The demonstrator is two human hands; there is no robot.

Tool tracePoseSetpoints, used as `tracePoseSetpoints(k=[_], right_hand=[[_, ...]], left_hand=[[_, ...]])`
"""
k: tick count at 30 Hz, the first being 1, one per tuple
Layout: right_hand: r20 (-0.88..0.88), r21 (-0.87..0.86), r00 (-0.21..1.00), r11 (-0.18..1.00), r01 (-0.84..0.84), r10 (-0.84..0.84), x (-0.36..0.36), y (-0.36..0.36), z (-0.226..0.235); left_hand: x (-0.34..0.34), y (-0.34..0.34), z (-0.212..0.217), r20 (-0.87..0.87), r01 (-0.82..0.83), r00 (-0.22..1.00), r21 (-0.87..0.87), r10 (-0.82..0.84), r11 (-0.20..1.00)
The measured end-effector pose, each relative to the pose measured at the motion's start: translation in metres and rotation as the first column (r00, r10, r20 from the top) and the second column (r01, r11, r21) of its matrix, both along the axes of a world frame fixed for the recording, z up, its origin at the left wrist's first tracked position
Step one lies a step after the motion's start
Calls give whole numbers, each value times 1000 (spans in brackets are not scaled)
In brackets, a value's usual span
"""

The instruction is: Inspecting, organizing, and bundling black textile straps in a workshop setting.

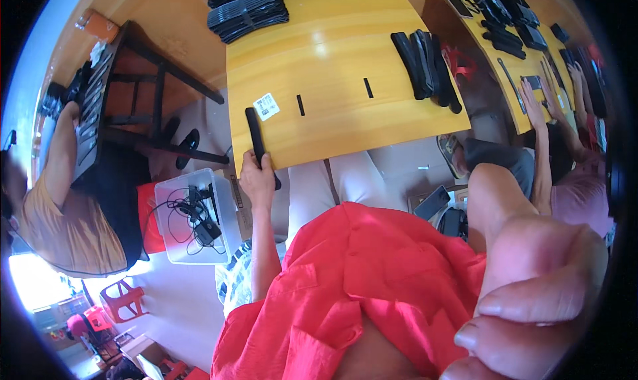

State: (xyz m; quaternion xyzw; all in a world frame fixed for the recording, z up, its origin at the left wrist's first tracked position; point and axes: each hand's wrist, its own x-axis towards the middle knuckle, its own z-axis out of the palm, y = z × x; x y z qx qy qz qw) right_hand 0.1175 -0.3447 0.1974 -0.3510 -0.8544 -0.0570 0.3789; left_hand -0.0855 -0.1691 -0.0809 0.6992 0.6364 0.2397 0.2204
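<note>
Left hand (258, 175), fingers closed around the lower end of a long black bar (256, 137) lying at the near edge of the yellow table (332, 68). Right hand (538, 300), close to the camera, fingers curled, apparently empty. Beyond the fingers, two small black strips (300, 105) lie separately and stacked black pieces (425, 64) wait. Left of the hand, a clear plastic bin (174, 244) holds black cables and adapters (199, 224).

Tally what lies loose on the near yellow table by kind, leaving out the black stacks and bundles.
Long black bar, gripped by the left hand at the table edge: 1
Short black strips lying flat: 2
White printed label: 1
Total: 4
The right hand is raised close to the camera, holding none of these.
</note>
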Motion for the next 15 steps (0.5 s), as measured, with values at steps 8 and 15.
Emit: tracePoseSetpoints(k=[8,15], right_hand=[[15,30,993,993,-118,117,-3,11,-10],[29,-124,942,934,335,-334,19,87,-103]], left_hand=[[-36,3,40,837,320,449,-478,313,818],[-4,-20,82,925,756,278,-376,258,536]])
